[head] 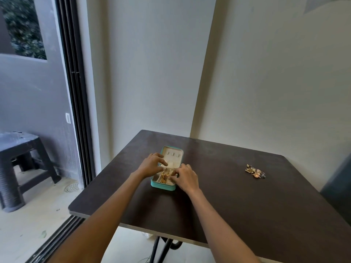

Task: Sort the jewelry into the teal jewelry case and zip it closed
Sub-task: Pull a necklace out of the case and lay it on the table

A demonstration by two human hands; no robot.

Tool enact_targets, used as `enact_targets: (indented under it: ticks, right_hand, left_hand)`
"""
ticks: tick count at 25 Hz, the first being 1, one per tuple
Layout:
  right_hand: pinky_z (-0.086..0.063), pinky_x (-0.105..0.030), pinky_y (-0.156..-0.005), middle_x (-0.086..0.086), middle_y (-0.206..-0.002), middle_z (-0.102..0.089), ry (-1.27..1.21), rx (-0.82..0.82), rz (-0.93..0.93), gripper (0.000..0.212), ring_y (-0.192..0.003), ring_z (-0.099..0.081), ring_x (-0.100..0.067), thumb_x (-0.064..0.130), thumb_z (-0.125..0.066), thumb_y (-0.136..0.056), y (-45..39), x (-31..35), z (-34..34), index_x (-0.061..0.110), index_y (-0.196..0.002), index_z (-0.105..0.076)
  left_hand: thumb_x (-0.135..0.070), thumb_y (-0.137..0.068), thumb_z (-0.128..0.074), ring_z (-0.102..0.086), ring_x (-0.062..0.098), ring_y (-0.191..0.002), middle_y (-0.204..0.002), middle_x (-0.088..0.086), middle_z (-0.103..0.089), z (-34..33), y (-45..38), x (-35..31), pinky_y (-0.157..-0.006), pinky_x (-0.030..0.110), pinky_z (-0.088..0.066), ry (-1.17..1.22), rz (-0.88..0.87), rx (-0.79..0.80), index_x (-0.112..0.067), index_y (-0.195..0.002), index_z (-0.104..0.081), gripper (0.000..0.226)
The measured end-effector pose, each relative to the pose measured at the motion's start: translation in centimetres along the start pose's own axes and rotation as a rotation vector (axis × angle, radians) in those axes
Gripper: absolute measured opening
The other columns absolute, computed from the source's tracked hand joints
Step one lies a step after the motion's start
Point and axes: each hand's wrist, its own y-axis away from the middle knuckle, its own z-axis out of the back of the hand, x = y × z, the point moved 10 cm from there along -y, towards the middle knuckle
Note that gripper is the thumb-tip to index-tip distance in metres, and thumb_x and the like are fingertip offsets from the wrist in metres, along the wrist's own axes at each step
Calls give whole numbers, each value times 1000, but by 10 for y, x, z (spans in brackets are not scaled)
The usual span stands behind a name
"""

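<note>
Gold pieces (164, 177) lie in the middle compartments of the teal jewelry case (163, 186), and both hands work right over them. The right hand (185, 177) rests at the case's right rim with its fingers curled down toward the tray; whether the fingertips pinch a piece or merely nudge one is too small to tell. The left hand (152, 164) lies across the left edge where tray meets lid, fingers bent over the rim and onto the cream lining, seemingly steadying the case rather than holding any jewelry.

The step in hand looks like settling pieces into the dividers. To do it well, I judge the left hand should keep the case pinned flat while the right fingertips tuck each chain fully below the compartment walls, so nothing strays over the rim where the zipper would catch it.

Behind the hands, the open lid (172, 155) lies flat on the dark brown table (228, 196), its small holders apparently bare. Well apart to the right sits a small heap of unsorted jewelry (255, 171), so the sorting is only partly done and zipping is premature.
</note>
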Motion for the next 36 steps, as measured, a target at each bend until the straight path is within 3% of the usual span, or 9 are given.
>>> enact_targets:
  ticks: [4, 8, 12, 15, 21, 24, 29, 34, 36]
  right_hand:
    - [-46, -33, -78, 1, -105, -62, 40, -23, 44, 24, -99, -50, -18, 34, -59, -85, -5, 6, 8, 18, -96, -72]
    - [-48, -34, -72, 6, -86, -64, -453, -76, -122, 17, -85, -57, -13, 29, -57, -85, -18, -3, 27, 17, -79, -67]
    - [-48, -26, -67, 3, -75, -67, -924, -79, -152, 17, -72, -60, -10, 18, -53, -90, -34, 0, 54, 13, -78, -64]
    - [-51, -24, -65, -5, -76, -69, -1127, -88, -152, 16, -69, -63, -13, 20, -56, -90, -42, 2, 75, 13, -79, -63]
    - [-53, -25, -61, -7, -73, -65, -1294, -137, -140, 11, -63, -61, -15, 14, -57, -90, -49, 2, 114, 8, -84, -64]
    - [-52, -21, -59, -5, -72, -63, -1325, -197, -169, 10, -63, -60, -14, 15, -58, -90, -50, -4, 136, 9, -83, -63]
    - [-55, -23, -63, -7, -74, -63, -1393, -270, -168, 11, -65, -62, -15, 16, -55, -92, -51, -10, 166, 7, -91, -60]
    - [-56, -23, -63, -6, -70, -61, -1521, -336, -181, 11, -61, -62, -15, 14, -55, -92, -50, -18, 196, 9, -82, -58]
    - [-56, -23, -62, -4, -68, -60, -1541, -364, -187, 13, -58, -62, -13, 15, -56, -92, -48, -23, 203, 11, -80, -58]
  left_hand:
    - [-17, -83, -68, -46, 18, -122, -129, 3, -53, 3, 4, 10, -103, 33, -38, 90, 59, 13, -18, -106, -71, 23]
    - [-6, -89, -56, -60, 18, -105, -119, 10, -64, 13, 5, 4, -91, 27, -48, 339, 92, -11, -7, -112, -67, 26]
    - [-6, -91, -56, -62, 12, -95, -109, 6, -67, 28, 4, -18, -74, 15, -51, 639, 33, -34, -5, -115, -65, 26]
    - [-14, -89, -61, -67, 10, -87, -95, 0, -70, 40, -2, -32, -68, 13, -52, 769, -8, -61, -9, -110, -68, 22]
    - [-11, -88, -62, -66, -1, -64, -79, -1, -69, 60, -9, -60, -62, 11, -50, 785, -66, -176, -1, -102, -70, 19]
    - [-14, -89, -62, -66, 1, -64, -79, 0, -70, 70, -11, -67, -63, 13, -50, 800, -71, -253, -3, -101, -70, 18]
    - [-8, -86, -63, -65, 7, -67, -83, 2, -69, 62, -14, -79, -62, 12, -51, 761, -84, -199, -2, -101, -70, 17]
    - [-11, -83, -68, -68, 15, -73, -93, 12, -73, 28, -17, -63, -77, 26, -57, 627, -50, -113, -2, -99, -71, 18]
    - [-12, -83, -68, -68, 15, -72, -94, 13, -72, 20, -15, -53, -76, 24, -57, 617, -10, -114, -2, -100, -71, 19]
